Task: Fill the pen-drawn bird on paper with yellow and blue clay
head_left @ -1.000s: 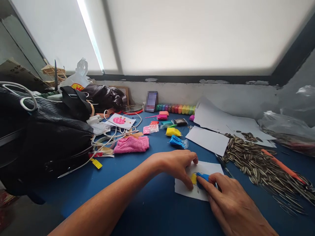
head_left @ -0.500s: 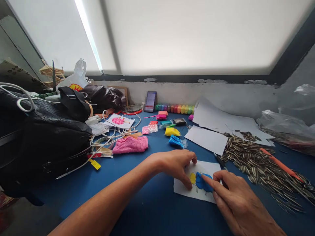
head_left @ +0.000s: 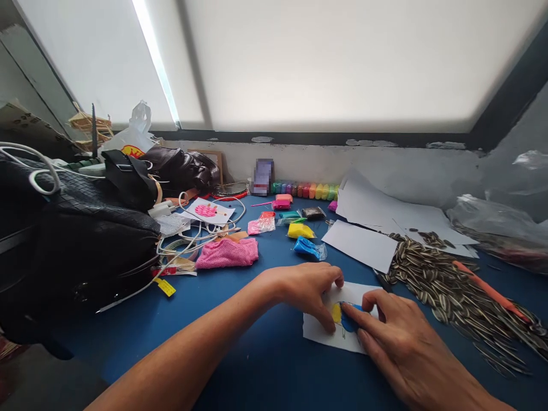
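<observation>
A small white sheet of paper [head_left: 314, 334] lies on the blue table, bearing a pencil outline partly covered with yellow clay [head_left: 336, 313] and blue clay [head_left: 349, 325]. My left hand [head_left: 306, 288] rests on the sheet's left side, thumb and fingers spread, the thumb tip beside the yellow patch. From the right, my right hand [head_left: 396, 337] reaches over the sheet with its index fingertip pressed on the blue clay near the yellow edge. Its thumb is apart from the index finger, and much of the blue patch is hidden beneath the hand.
Packets of blue clay [head_left: 309, 248] and yellow clay [head_left: 301, 230] lie beyond the sheet. Sunflower seeds [head_left: 432, 274] are heaped at right, under an orange-handled tool [head_left: 490, 291]. A pink cloth [head_left: 228, 252], white cables and a black bag [head_left: 77, 240] occupy the left.
My right hand has slid left across the blue clay, its fingertip now nearer the yellow patch and covering more of the blue. My left hand stays in place on the paper.
</observation>
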`<state>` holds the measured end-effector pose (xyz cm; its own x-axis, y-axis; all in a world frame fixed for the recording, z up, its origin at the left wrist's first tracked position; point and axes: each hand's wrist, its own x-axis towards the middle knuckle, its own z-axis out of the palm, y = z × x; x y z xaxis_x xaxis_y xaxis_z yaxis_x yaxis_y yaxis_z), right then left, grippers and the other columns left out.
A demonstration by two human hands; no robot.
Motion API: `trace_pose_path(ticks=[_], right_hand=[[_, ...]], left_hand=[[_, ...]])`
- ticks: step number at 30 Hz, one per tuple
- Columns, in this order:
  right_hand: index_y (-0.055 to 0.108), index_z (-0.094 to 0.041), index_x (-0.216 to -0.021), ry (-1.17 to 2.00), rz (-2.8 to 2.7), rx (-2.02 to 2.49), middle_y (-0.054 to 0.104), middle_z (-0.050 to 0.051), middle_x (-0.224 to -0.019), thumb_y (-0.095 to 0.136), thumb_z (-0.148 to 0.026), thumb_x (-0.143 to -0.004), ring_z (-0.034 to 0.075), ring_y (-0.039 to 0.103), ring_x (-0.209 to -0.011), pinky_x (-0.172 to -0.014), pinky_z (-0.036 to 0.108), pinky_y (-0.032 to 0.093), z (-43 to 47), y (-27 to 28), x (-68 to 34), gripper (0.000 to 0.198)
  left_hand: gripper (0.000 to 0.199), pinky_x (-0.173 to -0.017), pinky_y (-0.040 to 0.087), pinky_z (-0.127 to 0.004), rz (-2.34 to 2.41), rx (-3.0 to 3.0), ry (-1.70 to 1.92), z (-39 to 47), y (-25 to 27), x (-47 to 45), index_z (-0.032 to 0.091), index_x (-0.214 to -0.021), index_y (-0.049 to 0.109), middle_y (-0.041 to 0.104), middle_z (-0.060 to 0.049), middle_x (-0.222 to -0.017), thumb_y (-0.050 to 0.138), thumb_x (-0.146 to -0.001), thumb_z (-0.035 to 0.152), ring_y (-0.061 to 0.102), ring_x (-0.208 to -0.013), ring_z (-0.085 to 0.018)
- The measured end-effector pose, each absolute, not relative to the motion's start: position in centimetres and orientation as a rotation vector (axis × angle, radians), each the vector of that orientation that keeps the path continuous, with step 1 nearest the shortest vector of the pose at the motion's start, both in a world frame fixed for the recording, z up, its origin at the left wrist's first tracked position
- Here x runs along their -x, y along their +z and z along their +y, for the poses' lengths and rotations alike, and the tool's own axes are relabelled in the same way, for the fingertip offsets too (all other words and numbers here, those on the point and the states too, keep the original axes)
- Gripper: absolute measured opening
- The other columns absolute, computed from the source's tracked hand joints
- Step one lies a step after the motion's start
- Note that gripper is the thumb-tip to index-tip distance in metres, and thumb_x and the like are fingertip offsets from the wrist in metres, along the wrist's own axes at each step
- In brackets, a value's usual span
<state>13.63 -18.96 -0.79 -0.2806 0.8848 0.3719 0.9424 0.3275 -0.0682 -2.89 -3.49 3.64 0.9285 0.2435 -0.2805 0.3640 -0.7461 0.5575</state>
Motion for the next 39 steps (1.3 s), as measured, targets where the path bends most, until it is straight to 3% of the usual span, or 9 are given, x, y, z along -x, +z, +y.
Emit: trace_pose_path(ticks=[10,22,28,39], right_hand=[[0.066,-0.028,-0.119,-0.226,-2.126,1.601,0.058,0.007,-0.1,0.044,-0.027,-0.095,0.019,0.058,-0.089,-0.074,0.031,0.048,-18.8,-0.6,-14.2,0.032],[0.066,-0.028,-0.115,-0.19,-2.239,1.601,0.057,0.008,-0.105,0.047,-0.028,-0.095,0.021,0.056,-0.095,-0.081,0.037,0.047,-18.7,-0.6,-14.3,0.028],[0.067,-0.027,-0.117,-0.217,-2.099,1.662,0.057,0.007,-0.101,0.045,-0.032,-0.097,0.021,0.056,-0.092,-0.077,0.035,0.046,-19.1,-0.2,-15.7,0.03],[0.064,-0.024,-0.116,-0.353,-2.277,1.435,0.056,0.008,-0.102,0.051,-0.025,-0.094,0.021,0.053,-0.088,-0.078,0.036,0.041,-19.1,-0.8,-15.6,0.026]], left_hand=[[0.074,-0.074,0.041,-0.024,0.445,-2.452,-0.271,-3.6,3.8,2.8,0.017,-0.126,0.047,0.054,-0.004,-0.108,0.079,-0.062,0.035,0.053,-0.093,-0.018],[0.077,-0.072,0.041,-0.024,0.455,-2.438,-0.265,-3.6,3.8,2.9,0.017,-0.127,0.047,0.053,-0.004,-0.107,0.08,-0.061,0.036,0.052,-0.092,-0.018],[0.073,-0.072,0.041,-0.024,0.455,-2.421,-0.258,-3.6,3.9,2.9,0.017,-0.127,0.048,0.053,-0.004,-0.108,0.078,-0.063,0.034,0.053,-0.091,-0.018],[0.073,-0.072,0.041,-0.024,0.472,-2.425,-0.263,-3.8,4.1,2.9,0.016,-0.127,0.048,0.054,-0.005,-0.107,0.079,-0.062,0.029,0.053,-0.09,-0.018]])
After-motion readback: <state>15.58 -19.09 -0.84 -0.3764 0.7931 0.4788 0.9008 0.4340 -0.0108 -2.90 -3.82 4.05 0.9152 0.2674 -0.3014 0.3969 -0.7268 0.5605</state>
